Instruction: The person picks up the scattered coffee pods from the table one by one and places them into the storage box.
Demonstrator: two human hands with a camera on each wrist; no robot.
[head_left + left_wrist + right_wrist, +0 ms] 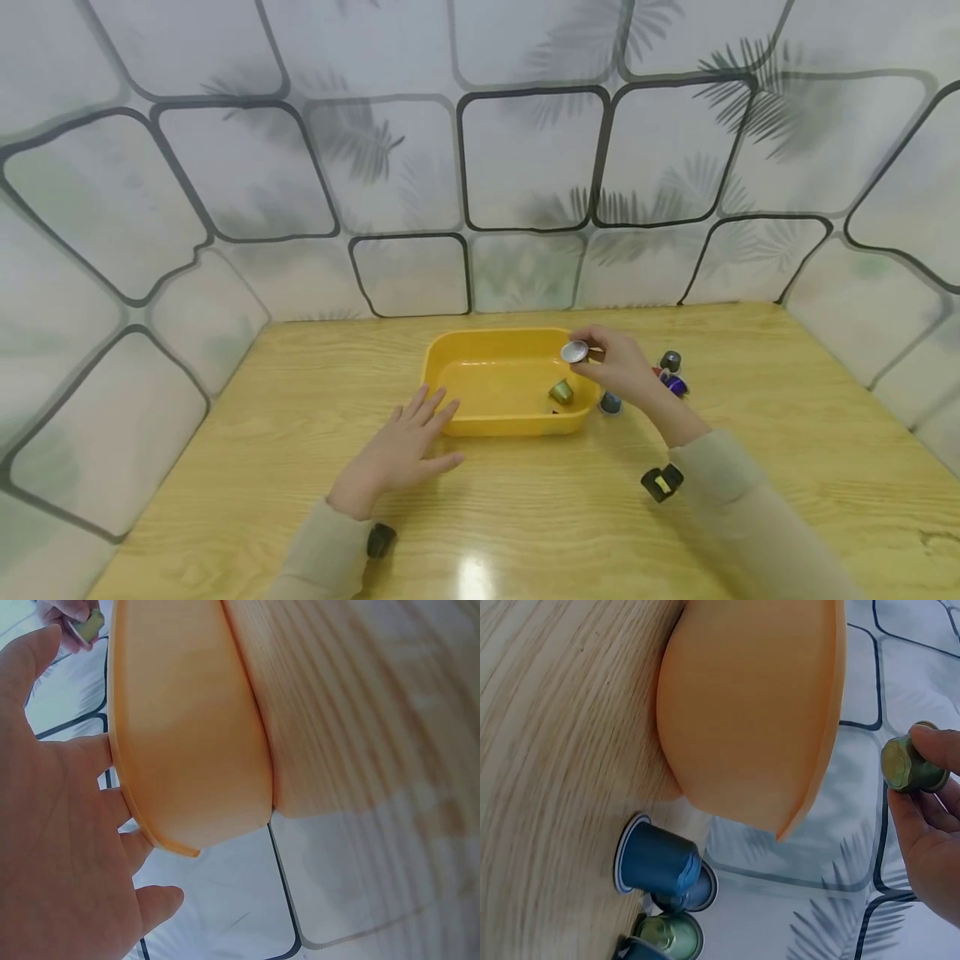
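Head view, with both wrist views: two hands at work around a yellow tray point(487, 387) on a wooden tabletop point(525, 517). Right hand point(618, 362): the grip is narrowed to a pinch, thumb and fingers holding a green coffee pod point(909, 763) above the tray's right end, its silver lid facing the head camera. Left hand point(405, 442): the grip holds nothing; the fingers are spread and extended at the rim near the tray's left end, though contact cannot be told. Inside the tray, toward the right, lies a gold-green pod point(561, 392). Outside, a blue pod point(611, 404) stands just beside the right wall; farther right, a dark grey pod point(671, 361) and a purple pod point(677, 385) lie close together. Behind rises a pale backdrop point(405, 167) patterned with leaves and dark outlines.
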